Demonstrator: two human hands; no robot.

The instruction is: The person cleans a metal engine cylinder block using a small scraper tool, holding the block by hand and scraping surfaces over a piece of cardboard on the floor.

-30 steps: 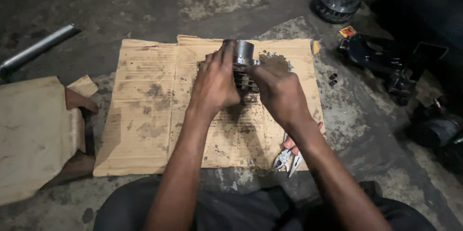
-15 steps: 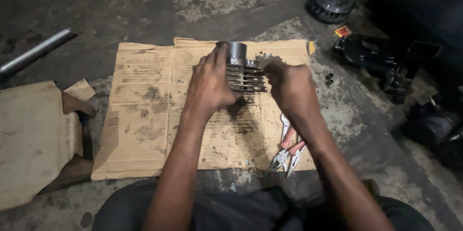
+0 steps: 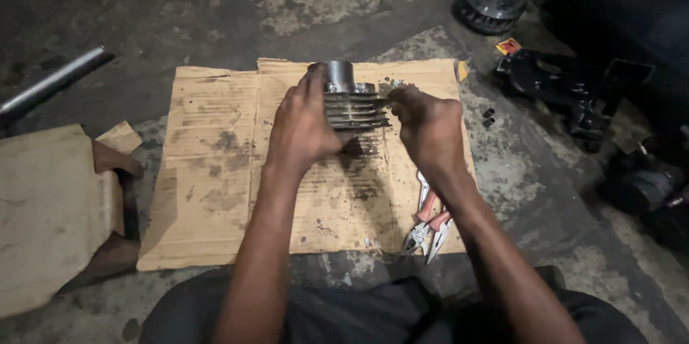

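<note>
I observed the finned metal cylinder [image 3: 352,100] held above the far middle of the stained cardboard sheet [image 3: 215,172]. The left hand [image 3: 305,125] was wrapped around its left side, fingers clenched on the fins. The right hand [image 3: 427,128] was closed at the cylinder's right edge, fingertips pinched there; I could not tell what, if anything, they gripped. Red-handled pliers [image 3: 428,225] lay on the cardboard just beside the right forearm. In my judgement, the oily fins could slip from the one-sided grip and drop onto the concrete floor [image 3: 179,14]; the forearm could also knock the pliers.
</note>
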